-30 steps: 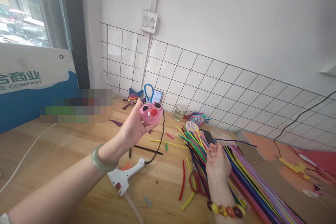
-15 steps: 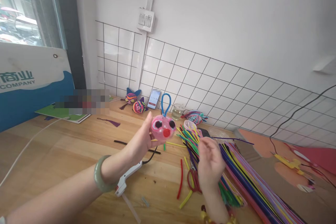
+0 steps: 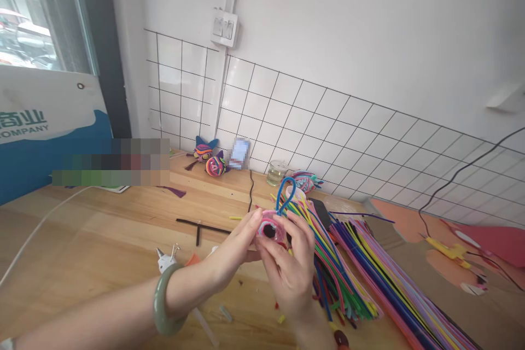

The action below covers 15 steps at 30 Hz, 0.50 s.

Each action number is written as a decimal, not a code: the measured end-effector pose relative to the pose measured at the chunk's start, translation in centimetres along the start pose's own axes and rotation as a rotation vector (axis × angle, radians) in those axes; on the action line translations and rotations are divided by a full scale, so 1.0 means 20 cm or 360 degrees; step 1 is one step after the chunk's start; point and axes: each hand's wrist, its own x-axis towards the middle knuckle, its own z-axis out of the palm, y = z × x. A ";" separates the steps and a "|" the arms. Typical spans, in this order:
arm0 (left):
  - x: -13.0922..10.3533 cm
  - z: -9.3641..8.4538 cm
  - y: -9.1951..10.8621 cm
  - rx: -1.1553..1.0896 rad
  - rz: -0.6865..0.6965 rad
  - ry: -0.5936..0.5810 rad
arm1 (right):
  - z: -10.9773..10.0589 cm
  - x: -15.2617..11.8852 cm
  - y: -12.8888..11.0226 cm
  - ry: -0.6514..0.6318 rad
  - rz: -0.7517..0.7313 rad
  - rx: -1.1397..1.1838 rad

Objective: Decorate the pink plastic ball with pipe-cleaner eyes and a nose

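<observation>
A round pink craft ball [image 3: 272,220] with a black eye and a blue pipe-cleaner loop [image 3: 286,197] on top is held between both hands. My left hand [image 3: 241,235], a green bangle on its wrist, is closed on the ball's left side. From the right, the fingers of my right hand [image 3: 291,251] wrap round the ball and hide much of its face. Below my left hand, the white glue gun [image 3: 165,260] lies on the wooden table [image 3: 94,262], partly covered by the arm.
Bundles of coloured pipe cleaners [image 3: 381,268] lie at the right, with a yellow-handled tool [image 3: 447,250] beyond. Two striped craft balls [image 3: 216,164], a phone [image 3: 239,153] and a glass jar [image 3: 276,173] stand along the wall grid [image 3: 279,104]. A black strip [image 3: 199,225] lies left.
My right hand has moved left and taken hold of the ball. The ball has shifted slightly right and down and turned, so only one eye shows clearly.
</observation>
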 end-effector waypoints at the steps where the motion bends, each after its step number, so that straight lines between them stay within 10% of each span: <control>1: 0.00 0.00 0.01 -0.0013 -0.0009 0.0005 | -0.01 0.00 -0.01 -0.0010 -0.0036 0.0000; 8: 0.04 -0.05 0.28 -0.0253 0.0027 0.0426 | -0.07 0.04 -0.06 -0.0178 -0.0113 0.0365; 15: -0.02 -0.20 0.55 -0.0357 0.0483 0.0395 | -0.16 -0.07 -0.08 -0.0682 0.0086 0.0363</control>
